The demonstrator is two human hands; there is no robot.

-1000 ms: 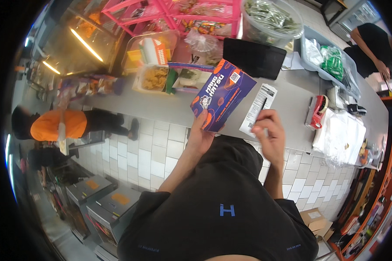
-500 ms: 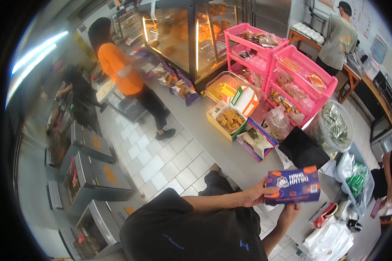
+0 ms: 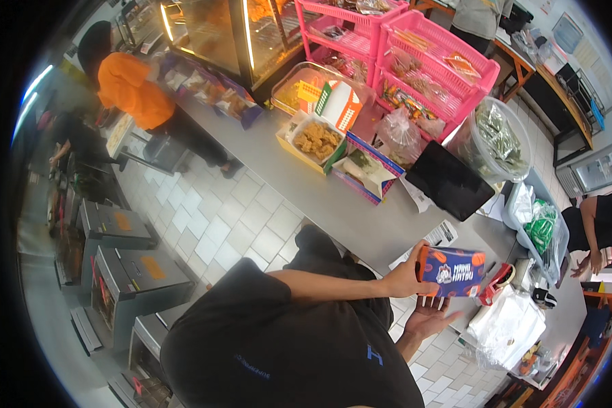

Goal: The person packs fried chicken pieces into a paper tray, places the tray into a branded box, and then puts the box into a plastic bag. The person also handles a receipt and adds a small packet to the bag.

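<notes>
Right hand (image 3: 427, 319) has uncurled beneath purple box (image 3: 455, 273), palm up, contact unclear; left hand (image 3: 404, 277) grips box's left end; box is held up near counter (image 3: 381, 221) edge.

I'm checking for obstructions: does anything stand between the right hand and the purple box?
Nothing visible does. The right hand is open, just below the purple box in the picture; whether they touch is unclear. The left hand grips the box's left end.
</notes>
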